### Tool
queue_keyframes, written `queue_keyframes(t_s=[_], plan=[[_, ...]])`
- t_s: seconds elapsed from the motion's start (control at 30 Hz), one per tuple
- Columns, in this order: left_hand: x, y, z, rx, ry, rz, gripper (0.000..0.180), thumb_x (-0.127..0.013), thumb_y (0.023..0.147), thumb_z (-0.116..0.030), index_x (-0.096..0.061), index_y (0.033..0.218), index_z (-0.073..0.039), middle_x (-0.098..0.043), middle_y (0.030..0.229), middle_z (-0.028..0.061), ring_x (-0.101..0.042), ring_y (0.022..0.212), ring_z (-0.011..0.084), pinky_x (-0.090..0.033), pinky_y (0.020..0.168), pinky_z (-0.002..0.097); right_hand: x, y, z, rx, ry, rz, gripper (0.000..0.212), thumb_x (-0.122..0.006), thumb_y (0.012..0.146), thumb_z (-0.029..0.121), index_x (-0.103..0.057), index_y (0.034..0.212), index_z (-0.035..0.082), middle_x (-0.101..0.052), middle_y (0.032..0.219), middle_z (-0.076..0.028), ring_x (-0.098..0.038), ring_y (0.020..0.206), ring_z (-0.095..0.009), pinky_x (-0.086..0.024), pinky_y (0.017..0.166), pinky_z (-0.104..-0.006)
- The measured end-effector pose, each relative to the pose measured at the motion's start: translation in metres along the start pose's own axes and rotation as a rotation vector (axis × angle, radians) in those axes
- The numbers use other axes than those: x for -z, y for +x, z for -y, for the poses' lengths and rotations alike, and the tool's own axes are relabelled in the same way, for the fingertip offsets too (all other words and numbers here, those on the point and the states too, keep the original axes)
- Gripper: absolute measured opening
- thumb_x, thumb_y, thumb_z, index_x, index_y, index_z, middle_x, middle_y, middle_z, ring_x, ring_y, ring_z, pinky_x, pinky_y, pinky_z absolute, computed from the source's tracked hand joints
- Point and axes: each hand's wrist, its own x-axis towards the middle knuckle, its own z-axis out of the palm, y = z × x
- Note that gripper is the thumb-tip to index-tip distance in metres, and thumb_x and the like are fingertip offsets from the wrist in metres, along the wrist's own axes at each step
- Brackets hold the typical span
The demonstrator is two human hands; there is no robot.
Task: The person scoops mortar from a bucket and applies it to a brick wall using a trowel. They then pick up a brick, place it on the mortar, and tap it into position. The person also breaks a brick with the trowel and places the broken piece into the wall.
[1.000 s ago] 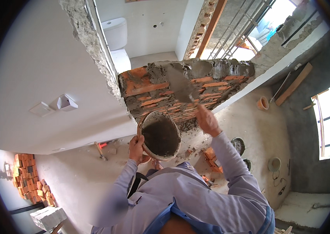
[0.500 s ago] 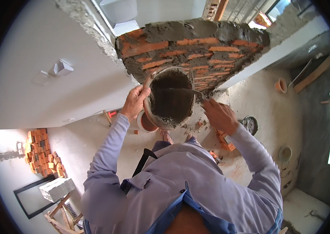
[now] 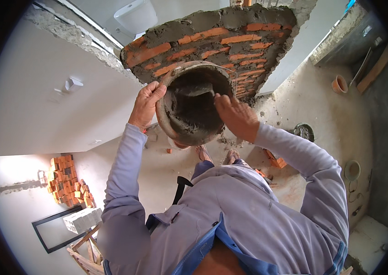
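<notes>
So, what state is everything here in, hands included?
Bucket: held up, open-mouthed, mortar inside
Trowel: blade inside the bucket
Left hand: closed on the bucket's rim
Right hand: closed around the trowel's handle
Brick wall: partly mortar-coated, brick faces showing
Brick pile: stacked, some loose beside
Dark tub: holding grey mix

Left: stack of orange-red bricks (image 3: 63, 178) by the white wall (image 3: 15, 169). Below: black rectangular frame (image 3: 56, 214), partly covered in view by a white rectangular block stack (image 3: 83, 220), pale wooden trestle (image 3: 81, 261) beside. Top: white ceramic toilet (image 3: 136, 18). Right: round orange tub (image 3: 339, 85) on floor, long brown wooden plank (image 3: 376, 68) near it, pale grey-green round bucket (image 3: 352, 170) lower down.
</notes>
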Motion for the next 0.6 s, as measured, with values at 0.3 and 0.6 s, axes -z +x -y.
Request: queue_keyframes(t_s=[0.3,0.6], plan=[[-0.027,-0.013,-0.02,-0.045,0.17,-0.014,0.028,-0.06,0.099,-0.025,-0.054,0.077,-0.009,-0.042,0.073,-0.0094,-0.036,0.069,0.0017,-0.033,0.061,0.0198,0.051,-0.011,-0.02,-0.049,0.15,-0.078,0.029,-0.062,0.08,0.008,-0.057,0.104,-0.008,-0.058,0.097,-0.013,-0.067,0.086,-0.026,-0.056,0.06,-0.0375],[-0.024,-0.007,-0.01,-0.105,0.136,-0.065,0.025,-0.06,0.099,-0.023,-0.056,0.08,-0.008,-0.047,0.077,-0.0068,-0.041,0.073,0.0025,-0.038,0.065,0.0203,0.064,-0.033,-0.031,0.21,-0.042,0.211,0.057,-0.063,0.078,0.008,-0.049,0.131,-0.006,-0.053,0.101,-0.011,-0.06,0.091,-0.025,-0.055,0.067,-0.0351]])
